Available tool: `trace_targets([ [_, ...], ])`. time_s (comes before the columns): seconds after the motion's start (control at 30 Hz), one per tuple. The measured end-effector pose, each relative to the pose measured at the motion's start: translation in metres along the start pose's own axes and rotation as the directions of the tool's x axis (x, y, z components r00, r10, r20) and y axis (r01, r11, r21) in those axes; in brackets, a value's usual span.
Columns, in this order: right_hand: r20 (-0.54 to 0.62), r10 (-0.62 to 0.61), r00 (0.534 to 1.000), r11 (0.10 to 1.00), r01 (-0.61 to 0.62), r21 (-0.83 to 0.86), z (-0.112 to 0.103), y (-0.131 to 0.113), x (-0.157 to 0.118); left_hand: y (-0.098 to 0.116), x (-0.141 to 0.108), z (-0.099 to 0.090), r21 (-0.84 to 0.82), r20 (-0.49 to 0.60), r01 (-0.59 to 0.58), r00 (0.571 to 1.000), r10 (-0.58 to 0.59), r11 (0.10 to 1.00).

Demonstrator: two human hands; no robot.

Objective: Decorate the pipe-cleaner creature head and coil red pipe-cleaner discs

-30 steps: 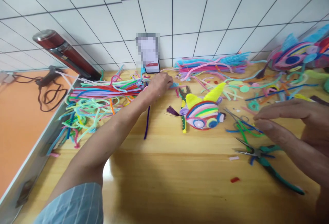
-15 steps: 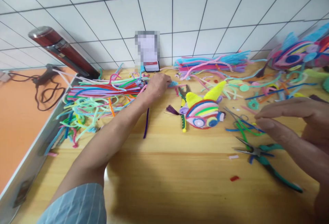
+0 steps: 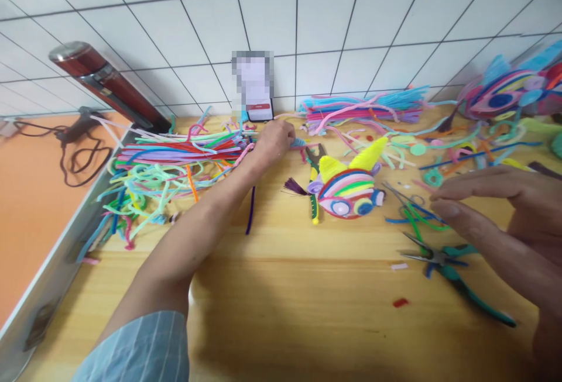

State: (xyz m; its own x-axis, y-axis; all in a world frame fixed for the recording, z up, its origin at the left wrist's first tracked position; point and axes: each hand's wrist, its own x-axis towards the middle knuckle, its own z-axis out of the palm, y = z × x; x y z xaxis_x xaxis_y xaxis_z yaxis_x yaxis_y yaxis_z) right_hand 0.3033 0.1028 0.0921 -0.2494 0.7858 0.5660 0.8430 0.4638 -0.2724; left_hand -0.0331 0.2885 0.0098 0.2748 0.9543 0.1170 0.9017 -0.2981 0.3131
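Note:
My left hand [image 3: 274, 139] reaches far across the wooden table [image 3: 285, 288] to the right end of a big pile of coloured pipe cleaners [image 3: 175, 162]. Its fingers are curled there, and a light-blue fuzzy tip sticks out at the fingertips. A striped pipe-cleaner figure with yellow horns [image 3: 346, 192] lies just right of that hand. My right hand [image 3: 496, 209] hovers at the right with thumb and fingers apart and nothing in it. It is above teal-handled pliers [image 3: 456, 279] and green and blue pipe-cleaner scraps [image 3: 413, 218].
A single purple pipe cleaner [image 3: 250, 209] lies by my left forearm. Yellow-green pliers [image 3: 312, 186] sit left of the figure. A phone [image 3: 257, 86] leans on the tiled wall beside a second pipe-cleaner bundle [image 3: 364, 110]. A dark red flask [image 3: 105, 86] and a corded tool [image 3: 79, 127] lie at the left.
My left hand has shifted slightly farther back at the pile's end. My right hand has stayed almost where it was.

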Motion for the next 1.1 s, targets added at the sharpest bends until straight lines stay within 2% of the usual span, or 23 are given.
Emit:
trace_targets([
  [0.1, 0.021, -0.094, 0.995, 0.995, 0.094, 0.033, -0.003, 0.001, 0.001, -0.001, 0.000, -0.006, -0.035, 0.030, -0.006, 1.000, 0.007, 0.999],
  [0.23, 0.013, -0.107, 0.994, 0.994, 0.107, 0.015, -0.004, 0.000, 0.004, -0.004, -0.001, -0.010, -0.041, 0.062, -0.041, 0.997, 0.043, 0.998],
  [0.4, 0.003, -0.125, 0.992, 0.992, 0.125, -0.010, -0.003, -0.002, 0.007, -0.006, -0.004, -0.009, 0.002, 0.050, -0.081, 0.996, 0.080, 0.997],
  [0.5, 0.007, -0.104, 0.995, 0.995, 0.104, 0.007, -0.004, -0.002, 0.006, -0.004, -0.006, -0.010, 0.005, 0.039, -0.051, 0.998, 0.051, 0.999],
  [0.6, 0.012, -0.096, 0.995, 0.995, 0.095, 0.010, -0.005, 0.000, 0.005, -0.003, -0.008, -0.013, -0.008, -0.022, 0.005, 1.000, -0.006, 1.000],
  [0.8, 0.010, -0.057, 0.998, 0.998, 0.056, 0.026, -0.002, 0.007, 0.000, -0.002, -0.012, -0.018, -0.153, -0.151, 0.029, 0.987, -0.052, 0.988],
  [0.97, -0.002, -0.053, 0.999, 0.998, 0.053, 0.029, -0.001, 0.004, 0.002, 0.000, -0.016, -0.023, -0.294, -0.086, 0.003, 0.996, -0.030, 0.956],
  [1.1, -0.014, -0.095, 0.995, 0.994, 0.095, 0.054, -0.001, 0.001, 0.009, 0.009, -0.032, -0.035, -0.413, -0.062, 0.006, 0.998, -0.035, 0.911],
])
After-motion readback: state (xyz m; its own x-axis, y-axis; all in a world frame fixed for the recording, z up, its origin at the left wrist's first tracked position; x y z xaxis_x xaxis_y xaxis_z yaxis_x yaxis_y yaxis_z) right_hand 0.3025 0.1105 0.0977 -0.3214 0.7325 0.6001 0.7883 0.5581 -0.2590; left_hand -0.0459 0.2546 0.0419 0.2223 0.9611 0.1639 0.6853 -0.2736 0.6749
